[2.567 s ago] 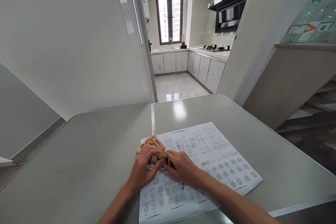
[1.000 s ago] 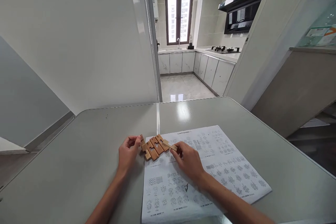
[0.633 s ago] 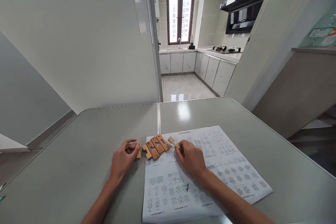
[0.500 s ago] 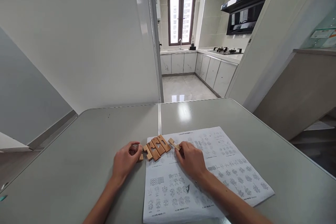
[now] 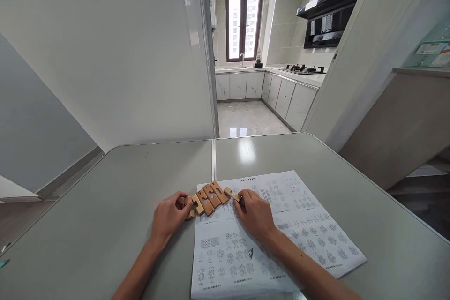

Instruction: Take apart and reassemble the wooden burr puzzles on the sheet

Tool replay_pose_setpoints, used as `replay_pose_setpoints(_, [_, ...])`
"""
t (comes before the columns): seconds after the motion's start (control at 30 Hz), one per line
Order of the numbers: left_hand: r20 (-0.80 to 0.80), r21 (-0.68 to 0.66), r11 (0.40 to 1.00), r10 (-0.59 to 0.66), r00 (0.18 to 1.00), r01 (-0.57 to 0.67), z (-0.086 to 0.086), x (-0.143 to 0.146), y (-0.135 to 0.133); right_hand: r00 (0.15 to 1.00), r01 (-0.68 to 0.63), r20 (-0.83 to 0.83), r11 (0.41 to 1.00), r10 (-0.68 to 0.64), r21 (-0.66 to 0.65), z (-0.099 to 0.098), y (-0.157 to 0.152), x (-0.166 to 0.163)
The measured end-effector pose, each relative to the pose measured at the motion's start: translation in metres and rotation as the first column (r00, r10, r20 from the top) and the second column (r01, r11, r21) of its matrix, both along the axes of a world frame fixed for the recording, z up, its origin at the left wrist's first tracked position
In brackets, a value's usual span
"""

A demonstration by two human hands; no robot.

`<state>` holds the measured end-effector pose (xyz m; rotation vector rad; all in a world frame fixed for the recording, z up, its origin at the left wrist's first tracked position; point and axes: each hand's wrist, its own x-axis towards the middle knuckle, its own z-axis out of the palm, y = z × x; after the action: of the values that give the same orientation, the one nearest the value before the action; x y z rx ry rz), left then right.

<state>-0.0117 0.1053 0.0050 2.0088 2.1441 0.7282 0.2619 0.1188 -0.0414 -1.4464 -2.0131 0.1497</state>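
Several flat wooden puzzle pieces [image 5: 212, 202] with cut-out notches and slots lie side by side in a slanted row, on the upper left corner of a printed diagram sheet [image 5: 281, 243]. At the row's left end, my left hand [image 5: 168, 218] is closed, thumb and fingertips pinched on a wooden puzzle piece [image 5: 190, 214] mostly hidden by the fingers. My right hand [image 5: 256, 215] rests over the sheet and pinches one end of a narrow, paler notched puzzle piece [image 5: 230, 193]. Its free end lies close to the rightmost piece in the row; I cannot tell whether they touch.
Sheet and pieces lie on a grey-green table [image 5: 87, 225] with a pale seam [image 5: 213, 159] running away from me. A small teal object [image 5: 4, 263] sits at the far left edge. Beyond the table are a white wall panel [image 5: 140, 56] and a kitchen with cabinets [image 5: 246, 85].
The notched piece in my right hand has shifted slightly left, nearer the row. My left thumb and fingertips have moved slightly right against the piece at the row's left end.
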Motion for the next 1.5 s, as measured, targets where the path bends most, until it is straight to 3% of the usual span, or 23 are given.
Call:
replay_pose_setpoints(0.37, [0.081,-0.035,0.999,0.020,0.996,-0.017,0.0012,0.0011,-0.0029,0.995,-0.093,-0.034,0.996,0.094,0.016,-0.0031,0.0008,-0.0011])
replay_pose_setpoints(0.63, [0.175,0.031,0.998,0.048,0.983,-0.054,0.0016,0.0002,0.0005,0.984,-0.173,-0.049,0.985,0.172,-0.004,0.0013,-0.0020,-0.0011])
replay_pose_setpoints(1.23, [0.143,0.029,0.998,0.047,0.989,-0.052,-0.0035,-0.0030,0.0032,0.966,-0.185,-0.196,0.980,0.169,-0.067,0.0049,-0.0034,0.0038])
replay_pose_setpoints(1.5, [0.128,0.035,0.998,0.046,0.991,-0.051,-0.0045,-0.0038,0.0030,0.936,-0.278,-0.239,0.959,0.258,-0.054,0.0060,-0.0069,0.0021])
